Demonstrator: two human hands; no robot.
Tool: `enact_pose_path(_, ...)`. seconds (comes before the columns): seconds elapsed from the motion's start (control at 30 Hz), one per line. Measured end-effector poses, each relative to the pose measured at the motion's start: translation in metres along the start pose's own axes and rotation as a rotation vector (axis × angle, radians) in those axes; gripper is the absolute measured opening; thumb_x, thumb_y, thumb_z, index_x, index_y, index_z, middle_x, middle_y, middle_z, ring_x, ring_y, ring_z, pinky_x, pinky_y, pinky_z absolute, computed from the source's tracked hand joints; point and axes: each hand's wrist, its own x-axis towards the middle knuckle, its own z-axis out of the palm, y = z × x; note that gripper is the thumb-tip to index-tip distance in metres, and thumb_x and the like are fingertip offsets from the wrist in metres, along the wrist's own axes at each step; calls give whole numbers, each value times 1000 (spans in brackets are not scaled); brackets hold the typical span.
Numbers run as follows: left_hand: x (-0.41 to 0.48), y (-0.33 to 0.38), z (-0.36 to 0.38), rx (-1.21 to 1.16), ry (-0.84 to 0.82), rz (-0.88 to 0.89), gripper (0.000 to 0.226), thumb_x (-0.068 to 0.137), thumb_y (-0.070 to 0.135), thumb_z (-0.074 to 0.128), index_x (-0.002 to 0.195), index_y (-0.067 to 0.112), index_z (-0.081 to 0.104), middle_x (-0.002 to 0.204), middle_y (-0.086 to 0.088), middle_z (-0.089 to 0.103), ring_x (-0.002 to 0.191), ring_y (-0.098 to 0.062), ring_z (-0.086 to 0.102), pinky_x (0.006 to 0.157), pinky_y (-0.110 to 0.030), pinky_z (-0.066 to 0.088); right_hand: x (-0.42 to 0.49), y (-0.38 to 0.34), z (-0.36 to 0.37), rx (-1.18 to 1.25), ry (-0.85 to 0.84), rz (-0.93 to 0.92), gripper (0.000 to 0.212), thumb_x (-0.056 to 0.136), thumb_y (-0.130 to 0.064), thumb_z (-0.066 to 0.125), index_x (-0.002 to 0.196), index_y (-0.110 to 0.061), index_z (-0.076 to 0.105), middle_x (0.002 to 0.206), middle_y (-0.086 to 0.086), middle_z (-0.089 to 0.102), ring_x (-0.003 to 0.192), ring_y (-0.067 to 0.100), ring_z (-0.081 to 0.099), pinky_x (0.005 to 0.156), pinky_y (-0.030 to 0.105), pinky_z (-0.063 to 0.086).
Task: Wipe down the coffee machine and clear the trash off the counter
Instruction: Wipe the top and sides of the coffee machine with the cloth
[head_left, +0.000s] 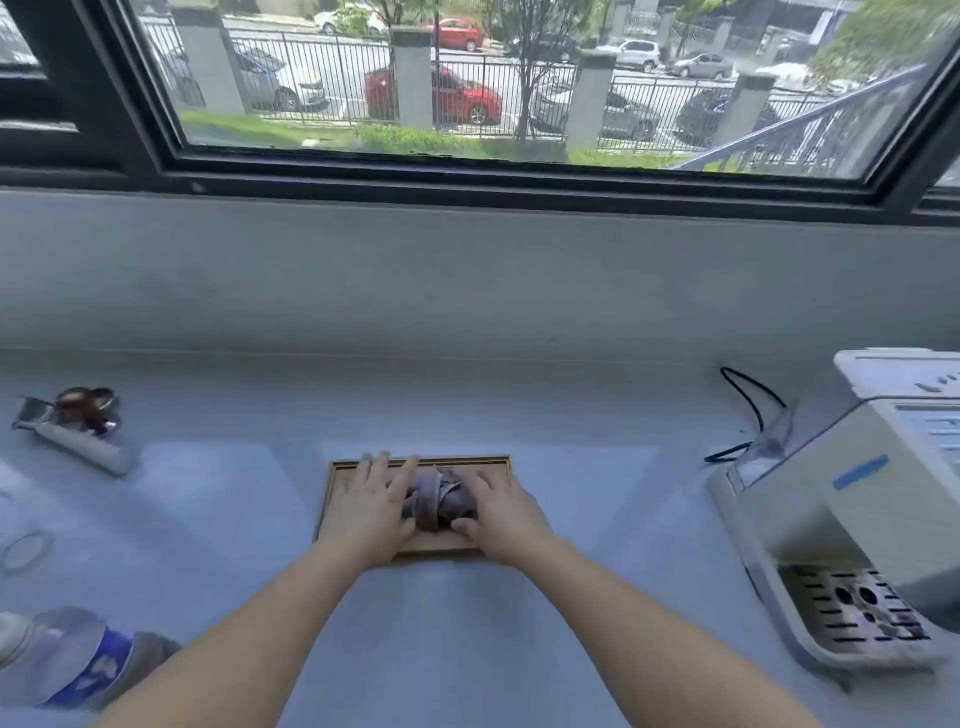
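Head view showed our left hand (375, 506) and right hand (501, 514) both gripping a bunched purple cloth (440, 500) on a wooden tray (332, 501). The tray lay on the counter (467, 623), and the coffee machine (852, 499) stood well apart at right.

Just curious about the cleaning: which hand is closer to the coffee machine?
Right. The right hand is on the cloth, nearer the coffee machine; the left hand lies beyond.

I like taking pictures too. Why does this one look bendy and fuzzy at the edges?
Head view: the wide lens bows the window frame; the bottle and coffee machine at the edges smear; the hands on the cloth look clearer.
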Motion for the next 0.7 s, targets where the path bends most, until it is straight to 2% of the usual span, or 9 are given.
enact_pose_path(0.1, 8, 3, 12, -53, -87, 1, 78, 88, 52, 45, 153, 35, 5, 161, -8, 17, 147, -31, 18, 110, -48, 33, 10, -1, 9, -10, -20, -10, 76, 87, -47, 63, 150, -33, 24, 146, 1, 44, 128, 31, 43, 98, 41, 44)
enact_pose_path(0.17, 12, 5, 20, -64, -91, 10, 77, 86, 49, 47, 152, 32, 11, 156, -7, 28, 138, -30, 33, 101, -45, 41, 14, -1, 14, -19, -24, -27, 80, 85, -45, 65, 152, -32, 22, 147, 1, 45, 128, 31, 44, 101, 41, 44)
enact_pose_path(0.27, 17, 3, 24, -104, -74, 24, 74, 86, 41, 54, 150, 30, 21, 146, -4, 40, 125, -29, 44, 93, -40, 45, 20, 0, 21, 30, 12, -44, 80, 83, -41, 69, 151, -33, 28, 140, 2, 50, 125, 29, 46, 101, 39, 41)
enact_pose_path(0.4, 17, -4, 22, -231, -30, 32, 64, 79, 32, 61, 140, 35, 42, 120, -1, 58, 111, -26, 51, 87, -37, 45, 28, -3, 21, 77, 6, -24, 79, 81, -46, 72, 149, -33, 35, 129, 9, 56, 119, 31, 49, 95, 36, 41)
enact_pose_path(0.53, 12, -6, 13, -421, 4, 36, 44, 70, 30, 65, 114, 33, 62, 89, 0, 61, 91, -26, 57, 74, -37, 48, 32, -6, 10, 127, -45, -54, 57, 83, -41, 71, 137, -28, 54, 119, 10, 64, 111, 32, 56, 90, 38, 48)
enact_pose_path(0.7, 8, -4, -3, -406, 67, 89, 48, 68, 37, 70, 115, 33, 63, 91, 5, 59, 91, -19, 55, 72, -34, 47, 23, -1, -9, 181, -54, -80, 39, 81, -40, 72, 117, -29, 62, 112, 2, 68, 104, 27, 60, 81, 39, 53)
